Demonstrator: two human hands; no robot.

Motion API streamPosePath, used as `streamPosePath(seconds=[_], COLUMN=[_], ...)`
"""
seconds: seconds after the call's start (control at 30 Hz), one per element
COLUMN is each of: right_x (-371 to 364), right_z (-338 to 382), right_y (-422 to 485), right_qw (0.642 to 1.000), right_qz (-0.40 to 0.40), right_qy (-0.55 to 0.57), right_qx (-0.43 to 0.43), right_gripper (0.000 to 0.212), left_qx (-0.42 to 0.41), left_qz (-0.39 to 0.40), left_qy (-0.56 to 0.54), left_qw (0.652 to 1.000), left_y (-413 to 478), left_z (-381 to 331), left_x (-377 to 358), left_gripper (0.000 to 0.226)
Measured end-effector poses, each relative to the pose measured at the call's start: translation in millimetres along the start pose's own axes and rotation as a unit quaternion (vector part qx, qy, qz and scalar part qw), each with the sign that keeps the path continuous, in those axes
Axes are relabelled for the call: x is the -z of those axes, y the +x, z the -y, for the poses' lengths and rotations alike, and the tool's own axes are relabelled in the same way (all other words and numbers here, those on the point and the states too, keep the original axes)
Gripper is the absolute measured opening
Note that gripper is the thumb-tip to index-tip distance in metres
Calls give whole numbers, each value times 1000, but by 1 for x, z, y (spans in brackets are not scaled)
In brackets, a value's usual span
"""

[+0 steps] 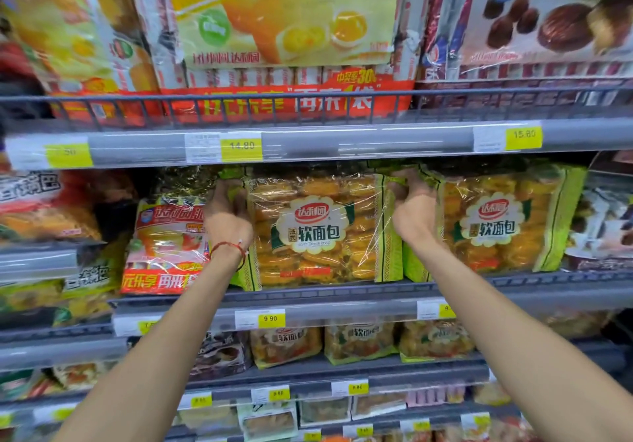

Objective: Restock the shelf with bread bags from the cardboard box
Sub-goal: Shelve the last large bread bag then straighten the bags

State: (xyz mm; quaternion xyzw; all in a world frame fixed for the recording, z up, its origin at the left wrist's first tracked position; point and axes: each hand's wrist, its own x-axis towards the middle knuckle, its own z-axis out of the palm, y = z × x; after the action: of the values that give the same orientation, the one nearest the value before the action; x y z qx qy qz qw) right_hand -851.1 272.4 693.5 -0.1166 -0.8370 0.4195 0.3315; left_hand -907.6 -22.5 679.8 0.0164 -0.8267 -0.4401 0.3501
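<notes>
While the bread bag (318,229) stands upright on the shelf (359,308) directly above the 9.90 price tag (271,319), left grip (227,208) above-left of that tag and right grip (412,207) above-right of it each curl round an upper side edge of the bag.

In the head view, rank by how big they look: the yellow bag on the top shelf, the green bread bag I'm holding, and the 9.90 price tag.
Largest: yellow bag, though its top is cut off.
Then the green bread bag you hold.
Smallest: the 9.90 price tag.
</notes>
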Motion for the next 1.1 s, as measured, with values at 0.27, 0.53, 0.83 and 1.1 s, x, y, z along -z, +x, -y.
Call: streamPosePath(seconds=[0.27,0.53,0.83,1.1], right_x=[1,2,12,14], right_z=[-3,-1,7,11], right_y=[3,1,1,-9], right_qw=[995,999,997,990], right_qz=[8,4,28,42], right_qy=[-84,-36,-68,-132], right_qx=[48,10,1,25], right_gripper=[30,39,42,37], left_qx=[-16,-87,-141,-161], left_qz=[33,109,109,83], left_qy=[52,14,82,111], left_qw=[998,990,981,977], left_y=[0,15,21,16], left_z=[-6,-2,0,0], left_x=[3,10,20,18], left_gripper=[17,31,21,27])
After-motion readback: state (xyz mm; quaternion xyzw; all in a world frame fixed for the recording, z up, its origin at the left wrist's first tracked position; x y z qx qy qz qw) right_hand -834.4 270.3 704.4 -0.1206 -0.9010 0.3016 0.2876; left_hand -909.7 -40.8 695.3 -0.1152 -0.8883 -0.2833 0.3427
